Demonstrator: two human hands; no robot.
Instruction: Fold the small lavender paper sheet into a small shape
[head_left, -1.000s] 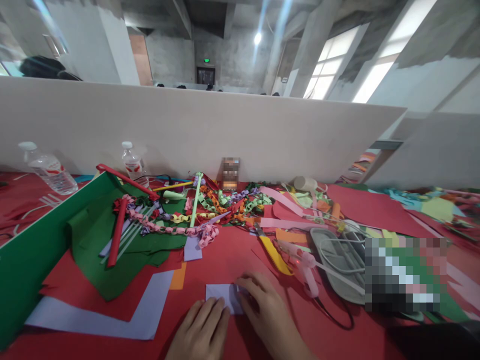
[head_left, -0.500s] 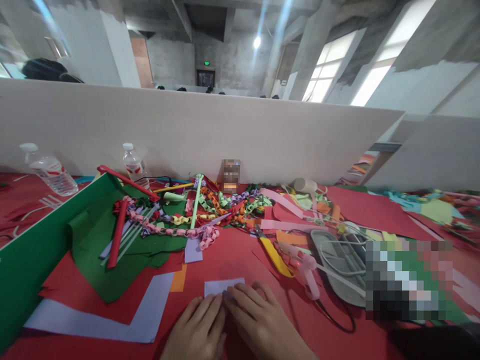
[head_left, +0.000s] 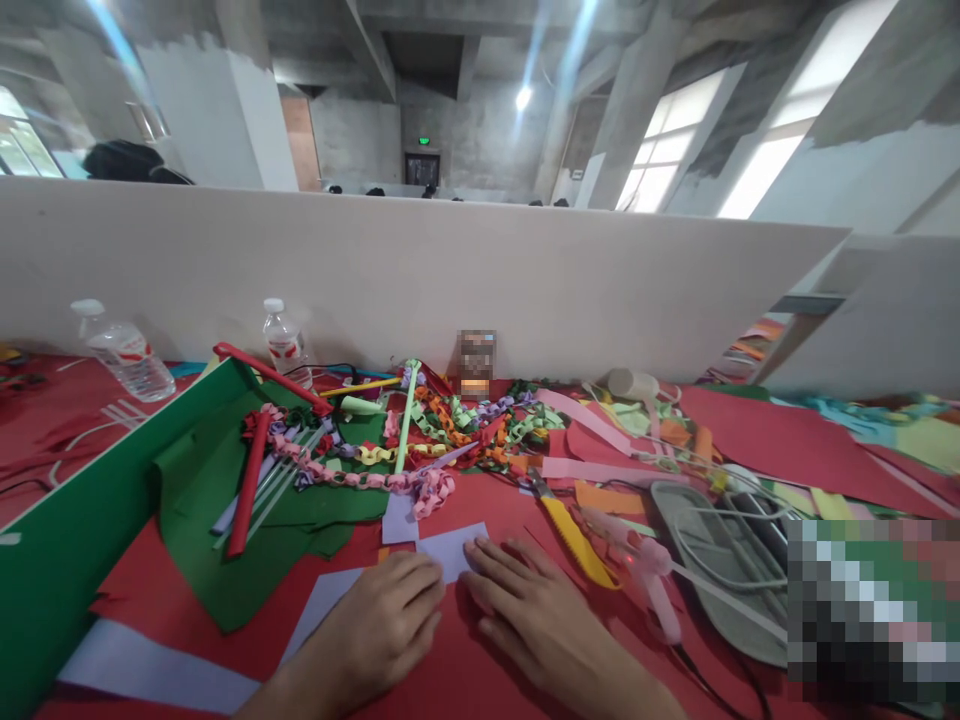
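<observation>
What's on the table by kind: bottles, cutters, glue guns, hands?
Bottles: 2
Cutter: 1
Glue gun: 1
Hands: 2, left hand, right hand, both flat at a lilac paper
Total: 6
</observation>
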